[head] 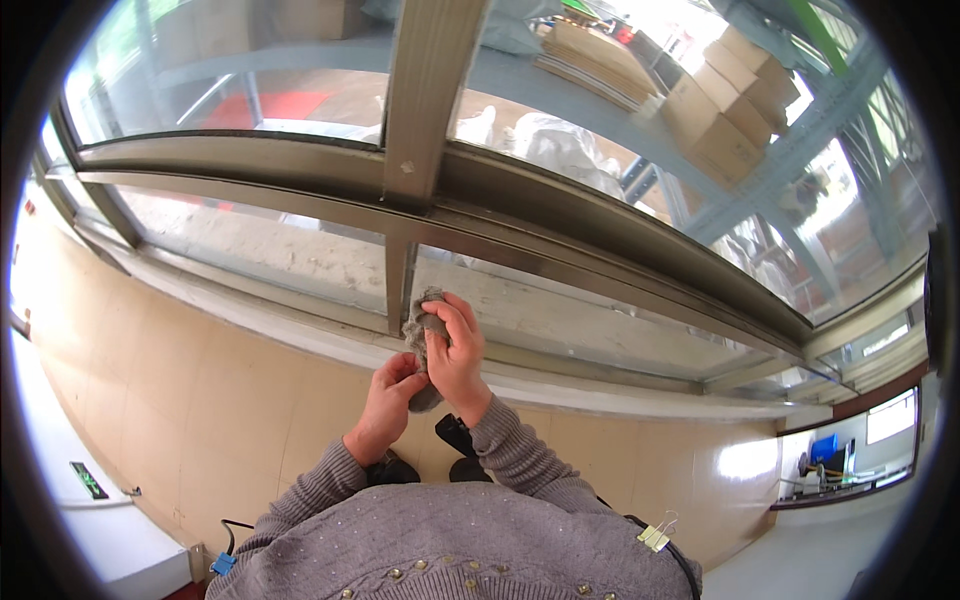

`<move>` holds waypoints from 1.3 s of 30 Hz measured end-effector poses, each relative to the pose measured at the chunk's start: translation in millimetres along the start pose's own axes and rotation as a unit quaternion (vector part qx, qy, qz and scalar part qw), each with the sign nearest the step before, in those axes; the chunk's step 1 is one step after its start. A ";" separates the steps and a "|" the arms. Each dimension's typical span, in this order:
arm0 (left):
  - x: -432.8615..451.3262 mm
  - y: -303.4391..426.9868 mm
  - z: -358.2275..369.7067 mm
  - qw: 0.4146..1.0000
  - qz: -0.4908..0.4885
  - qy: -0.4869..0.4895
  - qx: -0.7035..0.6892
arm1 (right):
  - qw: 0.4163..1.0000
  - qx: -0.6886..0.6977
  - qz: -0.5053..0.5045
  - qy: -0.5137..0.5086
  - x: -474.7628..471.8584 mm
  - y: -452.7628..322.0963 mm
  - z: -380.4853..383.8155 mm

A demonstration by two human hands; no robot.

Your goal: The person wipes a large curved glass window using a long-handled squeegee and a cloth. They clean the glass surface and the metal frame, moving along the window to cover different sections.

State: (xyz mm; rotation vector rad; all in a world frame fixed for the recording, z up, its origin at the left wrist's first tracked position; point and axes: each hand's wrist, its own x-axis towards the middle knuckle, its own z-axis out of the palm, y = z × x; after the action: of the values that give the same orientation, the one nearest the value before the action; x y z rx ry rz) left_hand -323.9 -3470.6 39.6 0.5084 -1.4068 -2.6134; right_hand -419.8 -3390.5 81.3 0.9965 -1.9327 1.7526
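Note:
Both of my hands are on a crumpled grey cloth (414,330) in front of the metal-framed window. My right hand (456,352) grips its upper part, with fingers curled over the top. Lower down, my left hand (391,397) pinches the cloth between thumb and fingers. A darker end of the cloth hangs below the left fingertips. Just beyond the hands stands a narrow upright of the window frame (397,285); I cannot tell whether the cloth touches it. Part of the cloth is hidden behind my right fingers.
Window panes (277,240) span the front, above a white ledge (315,322). Behind the glass are cardboard boxes (720,112), blue-grey shelving (570,94) and white plastic bags (559,142). Beige tiled floor (217,382) lies below. A green sign (89,481) is on the white wall at left.

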 end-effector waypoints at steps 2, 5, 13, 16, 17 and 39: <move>-8.7 11.6 7.5 0.999 0.048 -0.014 -0.002 | 0.996 -0.056 -0.069 0.008 5.6 -19.5 -16.7; -22.4 35.3 21.4 0.993 0.121 -0.009 0.013 | 0.972 -0.124 -0.197 0.022 30.6 -46.9 -34.5; -26.7 79.4 64.9 0.949 0.296 0.047 0.094 | 0.911 -0.305 -0.275 0.048 110.5 -77.6 -29.3; -20.4 83.9 65.0 0.940 0.321 0.062 0.102 | 0.905 -0.340 -0.255 0.001 122.9 -75.0 -19.8; -18.9 83.5 64.2 0.938 0.320 0.088 0.101 | 0.907 -0.350 -0.231 -0.024 125.4 -73.4 -17.7; -13.2 31.3 156.6 0.966 0.232 0.008 0.114 | 0.884 -0.357 -0.301 -0.033 118.7 -41.9 -168.0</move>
State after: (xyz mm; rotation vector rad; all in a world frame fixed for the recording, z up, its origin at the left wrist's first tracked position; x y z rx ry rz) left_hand -368.1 -3361.5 148.2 0.1887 -1.5999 -2.0901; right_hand -506.2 -3259.4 220.7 1.1761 -1.7939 0.5928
